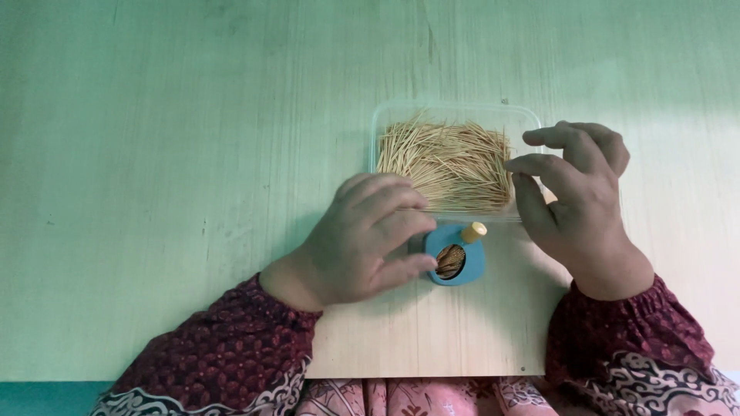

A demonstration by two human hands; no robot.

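Two hands work together — left hand [362,239] grips the blue toothpick holder [455,255] to steady it, right hand [574,196] with fingers pinched narrow at the clear tray [455,112] of toothpicks [447,162].

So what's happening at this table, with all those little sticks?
A person sits at a pale wooden table. Their left hand steadies a small blue toothpick holder, already partly filled with toothpicks, a small yellow piece at its rim. Just behind it stands a clear plastic container holding a loose pile of toothpicks. The right hand is at the container's right edge, fingers pinched, though whether it holds any is hard to tell.
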